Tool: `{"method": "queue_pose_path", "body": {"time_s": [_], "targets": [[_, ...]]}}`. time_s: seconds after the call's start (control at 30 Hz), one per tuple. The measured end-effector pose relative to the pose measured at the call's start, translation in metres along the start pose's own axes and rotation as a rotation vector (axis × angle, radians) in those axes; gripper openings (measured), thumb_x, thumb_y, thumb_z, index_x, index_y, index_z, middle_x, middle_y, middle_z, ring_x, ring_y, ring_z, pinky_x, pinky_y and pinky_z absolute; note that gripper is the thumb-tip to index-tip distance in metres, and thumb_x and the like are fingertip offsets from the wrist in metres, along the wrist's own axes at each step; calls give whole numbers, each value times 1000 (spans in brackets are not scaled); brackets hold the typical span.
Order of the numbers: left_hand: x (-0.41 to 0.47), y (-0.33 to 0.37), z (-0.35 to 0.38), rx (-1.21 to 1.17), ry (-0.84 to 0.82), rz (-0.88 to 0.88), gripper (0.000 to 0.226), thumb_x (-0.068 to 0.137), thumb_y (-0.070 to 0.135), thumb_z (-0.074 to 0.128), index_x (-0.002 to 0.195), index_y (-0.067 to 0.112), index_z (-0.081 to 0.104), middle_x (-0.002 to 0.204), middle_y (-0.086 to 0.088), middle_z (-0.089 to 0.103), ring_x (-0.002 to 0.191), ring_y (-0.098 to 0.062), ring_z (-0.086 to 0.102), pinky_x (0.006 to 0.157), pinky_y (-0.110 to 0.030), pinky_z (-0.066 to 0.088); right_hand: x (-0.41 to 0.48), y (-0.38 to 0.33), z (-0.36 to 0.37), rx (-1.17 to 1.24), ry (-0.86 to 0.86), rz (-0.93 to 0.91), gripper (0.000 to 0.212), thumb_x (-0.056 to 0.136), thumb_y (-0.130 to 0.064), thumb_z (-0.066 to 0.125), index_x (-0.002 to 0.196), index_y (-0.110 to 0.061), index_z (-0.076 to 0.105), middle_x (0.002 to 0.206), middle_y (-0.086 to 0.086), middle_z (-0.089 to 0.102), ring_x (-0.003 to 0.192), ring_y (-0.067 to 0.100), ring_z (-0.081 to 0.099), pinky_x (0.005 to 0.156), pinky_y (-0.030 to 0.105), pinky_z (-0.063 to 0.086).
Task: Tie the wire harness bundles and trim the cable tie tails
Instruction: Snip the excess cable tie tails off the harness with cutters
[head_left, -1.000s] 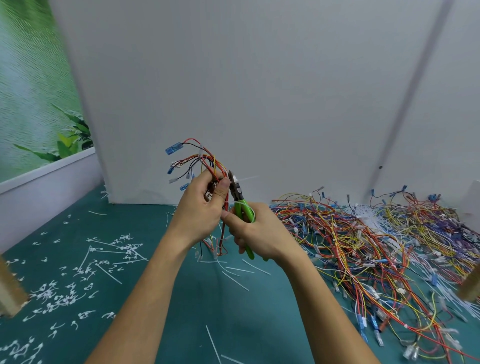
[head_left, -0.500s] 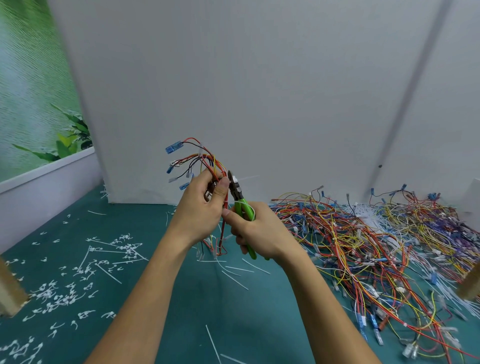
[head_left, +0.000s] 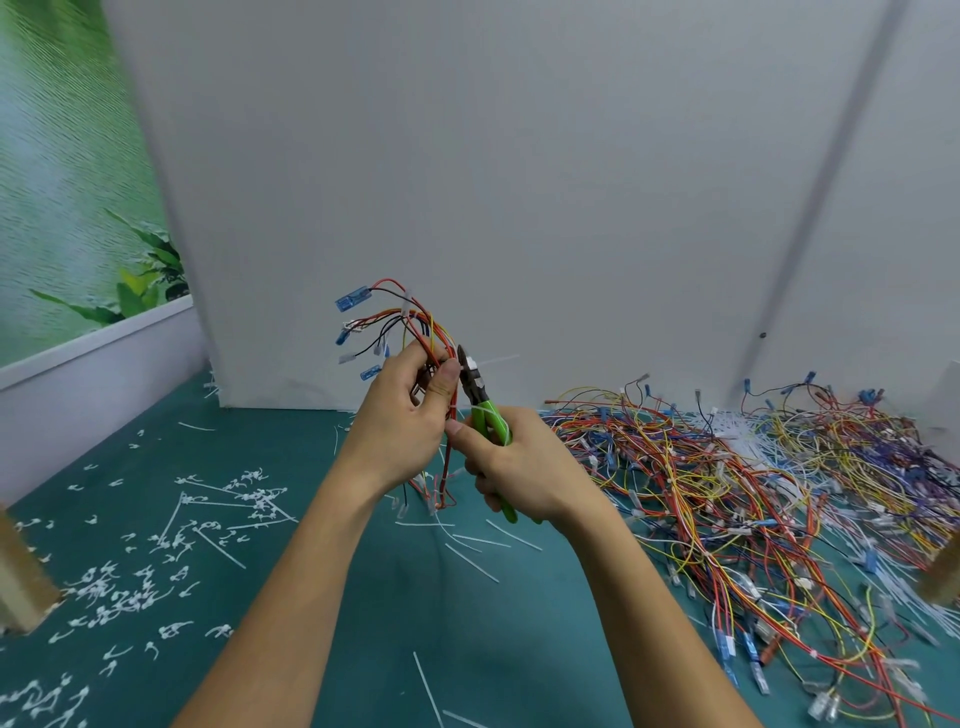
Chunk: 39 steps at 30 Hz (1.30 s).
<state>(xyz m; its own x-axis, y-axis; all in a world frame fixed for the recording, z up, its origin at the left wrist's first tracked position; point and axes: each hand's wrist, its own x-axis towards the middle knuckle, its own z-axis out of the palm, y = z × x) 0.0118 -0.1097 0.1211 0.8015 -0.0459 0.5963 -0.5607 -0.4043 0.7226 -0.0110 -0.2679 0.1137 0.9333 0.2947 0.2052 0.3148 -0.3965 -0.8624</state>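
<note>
The wire harness bundle (head_left: 415, 332) is held upright above the middle of the table (head_left: 363, 623), gripped in the curled left hand (head_left: 410, 431). Its white cable tie tail (head_left: 498, 359) juts rightward, uncut, at the jaws of the green-handled cutters (head_left: 475, 384) — these are clasped in the right hand (head_left: 519, 467), though how far the jaws are closed cannot be told. Cut tails (head_left: 156, 571) are strewn toward the left edge. The pile of harnesses (head_left: 753, 493) at the right edge is judged unfinished — much is left.

Bright, even, diffuse lighting; wide-angle view.
The white panel (head_left: 519, 182) is uniformly lit. Shadows on the teal table (head_left: 457, 639) are soft and faint. Straight edges bow toward the frame borders. The wire pile (head_left: 727, 493) is sharp near centre and smeared at the right edge.
</note>
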Motion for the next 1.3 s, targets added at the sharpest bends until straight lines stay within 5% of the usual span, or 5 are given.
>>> {"method": "queue_pose_path", "body": {"time_s": [0.37, 0.73, 0.87, 0.97, 1.3], "targets": [[0, -3, 0, 7, -12, 2, 14, 103, 45, 49, 91, 40, 56, 83, 5, 54, 66, -2, 49, 66, -24, 39, -3, -3, -4, -13, -73, -5, 30, 104, -36, 60, 86, -12, 58, 72, 13, 65, 64, 23, 68, 75, 46, 64], [-1, 1, 1, 15, -10, 25, 15, 102, 46, 48, 90, 41, 55, 86, 6, 57, 74, -2, 53, 66, -16, 38, -4, -3, -9, -9, -37, -6, 34, 105, -31, 59, 94, 1, 60, 68, 4, 57, 52, 24, 56, 58, 54, 59], [-1, 0, 1, 10, -13, 20, 14, 103, 45, 48, 92, 39, 56, 87, 3, 57, 75, -5, 53, 68, -21, 40, -4, -4, -8, -28, -63, -26, 34, 105, -29, 60, 90, 1, 58, 70, 11, 60, 57, 19, 62, 64, 41, 63], [-1, 0, 1, 18, -15, 16, 14, 102, 44, 48, 92, 38, 56, 87, 4, 57, 73, -1, 51, 68, -20, 38, -4, -5, -7, -49, -76, -11, 33, 104, -32, 59, 91, -2, 57, 72, 14, 64, 62, 22, 67, 74, 50, 63], [-1, 2, -1, -11, -15, 33, 15, 104, 38, 49, 96, 30, 58, 88, 1, 60, 76, -10, 54, 68, -21, 40, -4, -4, -4, 20, -12, -22, 36, 104, -27, 60, 92, 6, 54, 66, 4, 52, 51, 19, 52, 55, 42, 57]]}}
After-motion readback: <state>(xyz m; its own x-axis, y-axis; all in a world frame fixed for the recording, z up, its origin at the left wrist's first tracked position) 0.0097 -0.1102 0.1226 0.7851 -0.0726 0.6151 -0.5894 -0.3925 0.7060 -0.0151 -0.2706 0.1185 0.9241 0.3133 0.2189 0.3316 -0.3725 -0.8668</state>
